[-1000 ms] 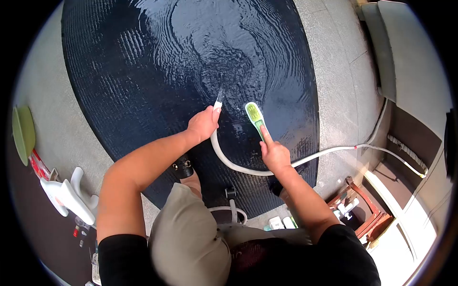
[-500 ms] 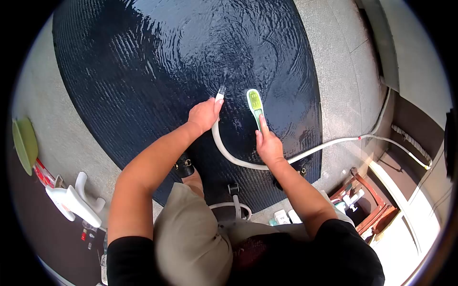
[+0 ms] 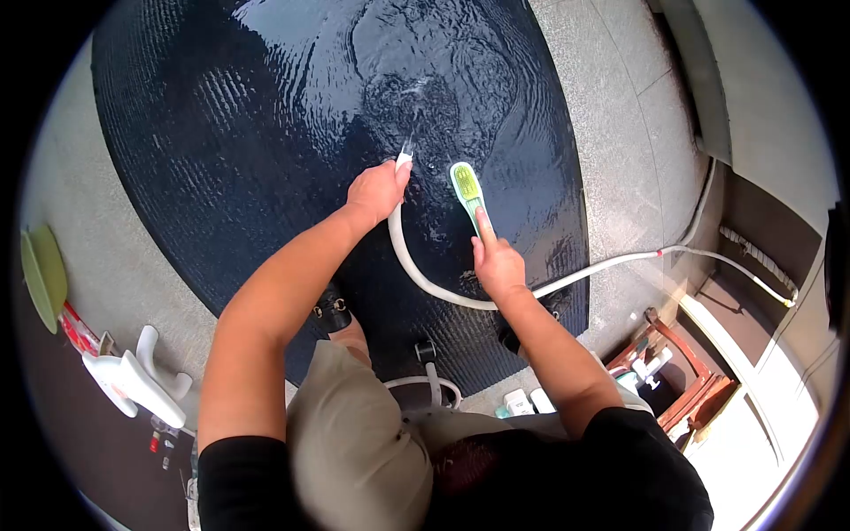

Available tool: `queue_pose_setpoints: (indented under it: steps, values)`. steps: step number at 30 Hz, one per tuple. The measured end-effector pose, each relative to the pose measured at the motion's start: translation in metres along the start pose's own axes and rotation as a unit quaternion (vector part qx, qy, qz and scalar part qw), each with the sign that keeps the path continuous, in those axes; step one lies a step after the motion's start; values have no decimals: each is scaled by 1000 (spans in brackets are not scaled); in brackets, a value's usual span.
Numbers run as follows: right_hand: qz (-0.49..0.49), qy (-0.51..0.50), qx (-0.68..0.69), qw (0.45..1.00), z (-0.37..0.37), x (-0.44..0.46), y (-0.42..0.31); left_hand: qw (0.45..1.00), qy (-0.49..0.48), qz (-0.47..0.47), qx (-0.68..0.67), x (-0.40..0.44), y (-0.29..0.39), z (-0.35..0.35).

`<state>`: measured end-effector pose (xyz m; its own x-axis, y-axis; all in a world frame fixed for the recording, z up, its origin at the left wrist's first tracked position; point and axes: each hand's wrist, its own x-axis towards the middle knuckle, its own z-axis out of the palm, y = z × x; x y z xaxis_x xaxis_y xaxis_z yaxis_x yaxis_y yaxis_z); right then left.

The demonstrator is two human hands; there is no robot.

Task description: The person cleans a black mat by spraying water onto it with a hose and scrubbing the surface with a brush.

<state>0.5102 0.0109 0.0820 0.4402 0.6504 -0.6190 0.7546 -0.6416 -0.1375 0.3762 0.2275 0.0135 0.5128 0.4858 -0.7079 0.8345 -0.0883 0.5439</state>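
Observation:
My left hand point(image 3: 378, 190) is closed round the end of a whitish hose point(image 3: 413, 270), and water runs from its tip onto the dark ribbed mat point(image 3: 195, 168). Ripples spread over the wet mat ahead of the tip. To the right, my right hand point(image 3: 499, 265) grips the handle of a green and white brush point(image 3: 465, 182), one finger stretched along it. The brush is held above the mat, its green bristles facing up. From the left hand the hose curves below the brush and passes by my right wrist.
A green basin point(image 3: 44, 276) and a white plastic object point(image 3: 133, 380) are at the left. At the lower right is a reddish-brown wooden rack point(image 3: 695, 403) with bottles. White containers point(image 3: 518, 404) stand near my feet. The hose crosses the pale floor point(image 3: 620, 195) at the right.
Both hands have shifted up in the view, the right one also slightly left, with the hose and brush still held. The ripples on the mat have changed shape.

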Motion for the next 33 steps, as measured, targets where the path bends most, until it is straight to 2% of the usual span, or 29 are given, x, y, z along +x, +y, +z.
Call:
queue_pose_setpoints:
  steps: [2, 4, 6, 8, 10, 12, 13, 16, 20, 22, 24, 26, 29, 30, 31, 33]
  values:
    - [3, 7, -24, 1000, 2, -6, 10, 999, -44, -15, -13, 0, 1, 3]
    - [-15, 33, -32, 999, -6, 10, 7, 999, -21, -4, 31, 3, 2, 6]
    - [-28, 51, -12, 998, -35, 65, -15, 999, -8, 9, 44, 6, 9, 8]
    - [-11, 62, 26, 998, -70, 123, -46, 991, 38, 56, 117, 7, 16, 11]
    - [-28, 90, 60, 994, -92, 160, -63, 993, 24, 51, 106, 13, 22, 8]
    - [-16, 72, 56, 996, -89, 153, -61, 999, -19, 13, 41, 20, 24, 3]
    - [-15, 62, 55, 996, -81, 138, -51, 997, -39, -5, 58, 20, 27, -2]
    - [0, 26, 54, 998, -30, 59, 2, 998, -40, -16, 54, 17, 29, -4]
    - [28, 8, -2, 1000, -23, 32, 14, 994, -26, 11, 102, 28, 26, 4]
    - [-28, 61, -35, 997, -48, 80, -4, 994, -34, -4, 105, 28, 33, 5]
    - [-32, 100, -1, 994, -72, 142, -27, 990, 15, -3, 143, 29, 32, 12]
    - [-43, 145, 28, 988, -94, 185, -43, 990, 10, -9, 143, 30, 32, 12]
    - [-30, 110, 103, 988, -79, 153, -41, 991, -6, -2, 131, 34, 24, 14]
    - [-17, 85, 96, 992, -61, 126, -34, 993, -17, 3, 119, 35, 22, 13]
    - [-22, 74, 82, 994, -40, 92, -23, 991, -68, -38, 105, 32, 31, 4]
    - [5, 29, 60, 998, -3, 21, -1, 992, -68, -36, 100, 32, 33, 2]
